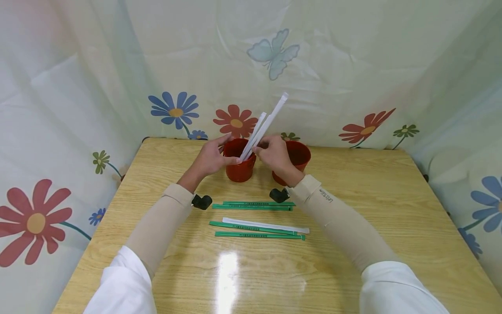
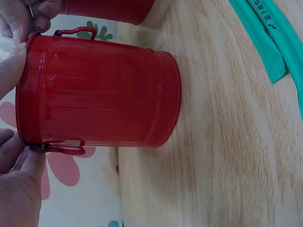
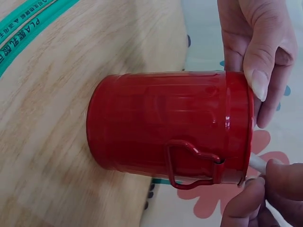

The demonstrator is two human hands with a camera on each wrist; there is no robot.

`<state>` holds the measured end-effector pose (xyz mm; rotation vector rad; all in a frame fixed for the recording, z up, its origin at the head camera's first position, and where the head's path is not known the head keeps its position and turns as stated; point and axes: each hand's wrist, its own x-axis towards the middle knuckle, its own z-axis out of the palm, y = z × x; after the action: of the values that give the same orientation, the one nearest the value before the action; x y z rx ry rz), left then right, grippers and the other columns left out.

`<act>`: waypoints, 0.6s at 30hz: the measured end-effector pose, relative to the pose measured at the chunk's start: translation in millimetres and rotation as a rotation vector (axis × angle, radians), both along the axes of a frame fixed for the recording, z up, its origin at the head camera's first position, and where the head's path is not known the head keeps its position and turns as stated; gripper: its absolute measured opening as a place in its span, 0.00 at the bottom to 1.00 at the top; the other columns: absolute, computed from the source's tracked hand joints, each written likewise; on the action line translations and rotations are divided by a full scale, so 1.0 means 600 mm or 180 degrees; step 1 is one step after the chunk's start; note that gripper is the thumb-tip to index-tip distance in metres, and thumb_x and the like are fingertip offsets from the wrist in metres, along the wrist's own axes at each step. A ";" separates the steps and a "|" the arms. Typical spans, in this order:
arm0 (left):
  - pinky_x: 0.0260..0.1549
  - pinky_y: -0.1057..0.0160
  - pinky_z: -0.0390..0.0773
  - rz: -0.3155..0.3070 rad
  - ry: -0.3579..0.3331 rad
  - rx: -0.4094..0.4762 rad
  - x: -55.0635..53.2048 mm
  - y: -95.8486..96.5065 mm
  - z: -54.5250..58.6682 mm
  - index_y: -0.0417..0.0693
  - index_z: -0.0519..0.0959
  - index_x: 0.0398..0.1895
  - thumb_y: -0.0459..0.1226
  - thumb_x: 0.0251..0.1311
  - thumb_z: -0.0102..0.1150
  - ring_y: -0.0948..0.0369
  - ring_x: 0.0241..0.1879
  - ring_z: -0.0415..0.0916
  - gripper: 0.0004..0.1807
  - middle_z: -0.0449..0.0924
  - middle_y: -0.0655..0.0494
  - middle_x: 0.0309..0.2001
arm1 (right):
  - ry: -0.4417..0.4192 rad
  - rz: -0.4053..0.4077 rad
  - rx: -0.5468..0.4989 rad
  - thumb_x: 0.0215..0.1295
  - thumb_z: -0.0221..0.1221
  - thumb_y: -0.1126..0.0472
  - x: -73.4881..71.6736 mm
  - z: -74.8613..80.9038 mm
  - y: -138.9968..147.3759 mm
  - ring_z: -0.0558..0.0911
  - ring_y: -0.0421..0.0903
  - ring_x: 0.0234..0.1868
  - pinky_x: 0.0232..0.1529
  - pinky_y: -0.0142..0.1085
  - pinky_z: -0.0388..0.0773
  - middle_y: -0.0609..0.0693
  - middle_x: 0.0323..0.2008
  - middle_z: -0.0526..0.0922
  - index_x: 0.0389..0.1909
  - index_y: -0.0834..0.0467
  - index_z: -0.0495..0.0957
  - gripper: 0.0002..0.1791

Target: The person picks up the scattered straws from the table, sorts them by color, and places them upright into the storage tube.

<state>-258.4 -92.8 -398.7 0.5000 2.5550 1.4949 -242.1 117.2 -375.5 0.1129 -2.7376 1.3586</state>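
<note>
A small red metal bucket [image 1: 240,173] with wire side handles stands near the table's back edge. My left hand [image 1: 209,158] grips its rim, thumb at the front and fingers round the far side. Two straws in white paper wrappers slant up out of it to the right, a taller straw [image 1: 276,111] and a shorter straw [image 1: 258,124]. At the bucket's right rim my right hand [image 1: 276,155] pinches the taller straw low down, between thumb and fingers. In the right wrist view a bit of the white straw [image 3: 258,163] shows between rim and fingertips.
A second red bucket [image 1: 307,160] stands just right, partly behind my right hand. Nearer on the wooden table [image 1: 176,270], several green-wrapped straws [image 1: 259,235] and one white-wrapped straw [image 1: 266,225] lie crosswise. A flowered curtain [image 1: 329,74] hangs behind the table and at both sides.
</note>
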 end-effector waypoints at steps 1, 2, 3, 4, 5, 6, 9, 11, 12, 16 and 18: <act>0.64 0.50 0.74 0.0000 0.0007 -0.0002 0.000 0.000 0.000 0.51 0.58 0.77 0.43 0.54 0.73 0.50 0.70 0.66 0.48 0.68 0.54 0.71 | 0.0003 -0.0009 0.0042 0.67 0.61 0.59 0.000 0.000 -0.001 0.76 0.50 0.33 0.30 0.35 0.73 0.56 0.36 0.87 0.40 0.61 0.87 0.10; 0.64 0.50 0.74 0.0001 0.0015 -0.0007 0.001 0.000 0.000 0.51 0.58 0.76 0.43 0.54 0.73 0.50 0.70 0.67 0.48 0.69 0.54 0.70 | 0.0010 -0.0022 0.0090 0.67 0.61 0.59 0.000 0.001 -0.001 0.76 0.50 0.33 0.29 0.35 0.73 0.56 0.35 0.87 0.39 0.61 0.87 0.10; 0.64 0.50 0.74 0.0002 0.0014 -0.0007 0.001 0.000 -0.001 0.51 0.58 0.77 0.43 0.54 0.73 0.50 0.70 0.67 0.48 0.68 0.54 0.71 | 0.0016 -0.0029 0.0126 0.67 0.61 0.58 0.000 0.002 -0.002 0.75 0.50 0.32 0.29 0.35 0.72 0.55 0.35 0.87 0.38 0.61 0.87 0.10; 0.64 0.50 0.75 -0.0001 0.0011 -0.0006 0.001 0.000 -0.001 0.51 0.58 0.77 0.43 0.54 0.73 0.50 0.70 0.67 0.48 0.68 0.53 0.71 | 0.0014 -0.0040 0.0172 0.67 0.61 0.58 0.001 0.002 -0.002 0.75 0.50 0.32 0.29 0.35 0.72 0.55 0.34 0.87 0.38 0.60 0.87 0.11; 0.64 0.50 0.75 -0.0004 0.0009 -0.0009 0.001 0.000 -0.001 0.51 0.58 0.77 0.43 0.54 0.73 0.50 0.70 0.67 0.48 0.68 0.53 0.71 | 0.0014 -0.0053 0.0213 0.67 0.61 0.58 0.001 0.003 -0.002 0.75 0.50 0.31 0.28 0.35 0.72 0.55 0.34 0.87 0.37 0.60 0.87 0.11; 0.64 0.50 0.75 -0.0008 0.0005 -0.0011 0.001 0.000 -0.001 0.51 0.57 0.77 0.44 0.54 0.73 0.50 0.70 0.67 0.49 0.68 0.54 0.71 | 0.0014 -0.0062 0.0264 0.67 0.61 0.57 0.001 0.003 -0.002 0.76 0.49 0.31 0.28 0.35 0.72 0.54 0.33 0.87 0.37 0.60 0.87 0.11; 0.64 0.51 0.75 -0.0010 -0.0013 -0.0004 0.001 -0.001 -0.001 0.51 0.58 0.77 0.45 0.53 0.73 0.51 0.70 0.67 0.49 0.68 0.54 0.71 | -0.0013 -0.0054 0.0352 0.67 0.61 0.57 0.002 0.005 -0.002 0.77 0.49 0.32 0.29 0.35 0.73 0.54 0.35 0.88 0.38 0.59 0.87 0.10; 0.64 0.51 0.75 -0.0011 -0.0001 -0.0014 0.000 -0.001 -0.001 0.51 0.58 0.77 0.45 0.53 0.73 0.51 0.70 0.67 0.49 0.69 0.54 0.70 | -0.0031 -0.0042 0.0377 0.67 0.61 0.58 0.003 0.006 -0.002 0.77 0.49 0.33 0.30 0.35 0.73 0.54 0.36 0.88 0.39 0.59 0.87 0.10; 0.64 0.51 0.75 -0.0011 0.0003 -0.0019 -0.001 -0.002 -0.002 0.51 0.58 0.77 0.46 0.53 0.73 0.51 0.70 0.67 0.49 0.68 0.54 0.70 | -0.0035 -0.0027 0.0382 0.67 0.61 0.58 0.003 0.006 -0.002 0.77 0.49 0.34 0.30 0.35 0.74 0.54 0.37 0.88 0.40 0.59 0.87 0.10; 0.65 0.51 0.74 -0.0019 0.0023 -0.0046 -0.002 -0.002 -0.002 0.52 0.57 0.77 0.46 0.53 0.73 0.51 0.70 0.66 0.49 0.68 0.55 0.71 | -0.0003 0.0032 0.0373 0.68 0.60 0.59 0.007 0.006 -0.002 0.78 0.49 0.34 0.31 0.35 0.74 0.54 0.37 0.88 0.40 0.60 0.87 0.10; 0.65 0.51 0.74 -0.0021 0.0016 -0.0048 -0.002 -0.002 -0.002 0.52 0.57 0.77 0.46 0.53 0.73 0.51 0.71 0.66 0.50 0.68 0.55 0.71 | 0.0031 0.0066 0.0366 0.68 0.60 0.59 0.011 0.006 0.000 0.78 0.48 0.34 0.31 0.34 0.74 0.54 0.37 0.88 0.40 0.59 0.86 0.09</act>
<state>-259.6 -94.1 -400.0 0.5106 2.5640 1.4730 -235.7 117.2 -371.6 0.1553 -2.8132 1.2016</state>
